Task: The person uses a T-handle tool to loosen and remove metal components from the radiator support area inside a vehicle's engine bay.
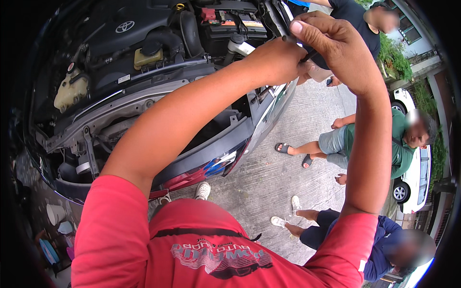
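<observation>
Both my arms are raised over the front right corner of a car with its engine bay uncovered. My left hand is closed around a dark rod-like piece, which shows beside its fingers. Just beyond it, my right hand is closed, with the thumb bent against the curled fingers. Whatever the right fingers grip is hidden behind them. Below the hands lies the corner of the car's front bumper. A black battery with a red terminal cover sits in the engine bay, left of my hands.
A black engine cover, a yellowish reservoir and a whitish tank fill the bay. People stand on the right: one in a green shirt, one in dark blue, one in black. A white car is parked behind them.
</observation>
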